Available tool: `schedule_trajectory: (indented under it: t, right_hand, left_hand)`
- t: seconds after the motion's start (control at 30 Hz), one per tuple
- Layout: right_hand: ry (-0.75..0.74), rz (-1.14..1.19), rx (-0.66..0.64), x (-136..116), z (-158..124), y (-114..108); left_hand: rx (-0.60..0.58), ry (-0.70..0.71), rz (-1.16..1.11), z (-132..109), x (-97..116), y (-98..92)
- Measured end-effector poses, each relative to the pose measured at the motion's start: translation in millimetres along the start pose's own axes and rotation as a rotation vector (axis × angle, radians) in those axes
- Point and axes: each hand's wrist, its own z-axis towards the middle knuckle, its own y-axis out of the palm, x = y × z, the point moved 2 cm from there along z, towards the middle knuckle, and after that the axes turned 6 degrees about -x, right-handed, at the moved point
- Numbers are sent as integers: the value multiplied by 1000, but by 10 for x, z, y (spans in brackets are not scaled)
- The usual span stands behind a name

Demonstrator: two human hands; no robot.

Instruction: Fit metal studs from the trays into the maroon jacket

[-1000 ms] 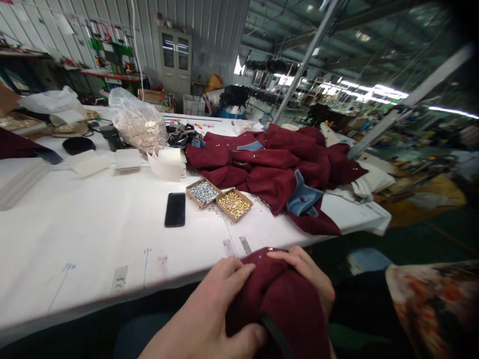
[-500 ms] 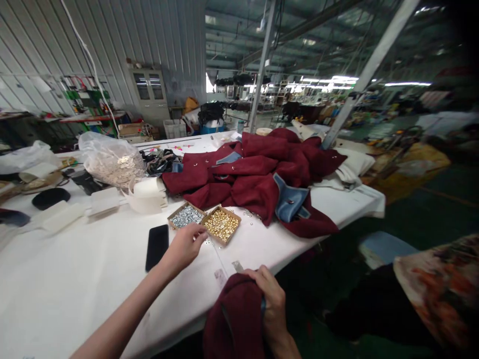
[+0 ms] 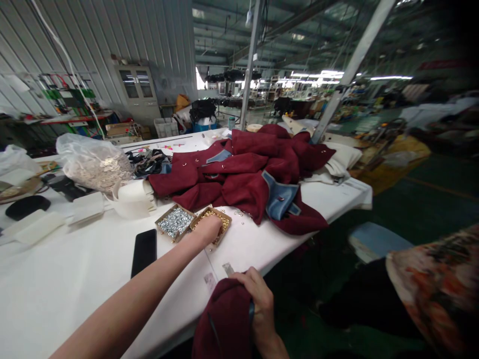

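My left hand (image 3: pixel 209 230) reaches down into a small cardboard box of gold-coloured metal pieces (image 3: pixel 226 224); its fingertips are hidden behind the hand. Touching that box on the left is a second box of silver-coloured rings (image 3: pixel 175 222). At the table's front edge my right hand (image 3: pixel 260 299) grips a dark red cloth piece (image 3: pixel 224 319) with a bit of blue on its inner side. A heap of dark red garments (image 3: pixel 243 174) with blue denim parts (image 3: pixel 279 195) lies behind the boxes.
A black phone (image 3: pixel 144 252) lies left of my left forearm. Further left are a plastic bag of pale pieces (image 3: pixel 93 164), white strips (image 3: pixel 132 197) and a black round item (image 3: pixel 28 207). A person in a patterned top (image 3: pixel 434 279) is at the right, beside a blue stool (image 3: pixel 379 242).
My left hand has moved right, from between the boxes' front edges into the gold pieces. My right hand still holds the red cloth. The whole view has shifted slightly.
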Motion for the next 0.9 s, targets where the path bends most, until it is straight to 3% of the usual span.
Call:
schedule_trajectory:
  t: [0.3,0.43,0.63,0.77,0.9]
  right_hand:
    - [-14,0,32,-26,-3,-11]
    - [-37,5,38,-50,-68,-99]
    - [-30,16,62,-331,-197,-329]
    - [-38,8,40,-530,-225,-362]
    - [-65,23,36,-623,-217,-329]
  left_hand:
    - [219,18,-218,-194,-139,-144]
    - [259,83,-469,-717,127,-109]
    - [72,134,-1075,-1781,565,273]
    - [90,72,-1149,-2065,620,503]
    - [191,110,-1153,-2175,620,563]
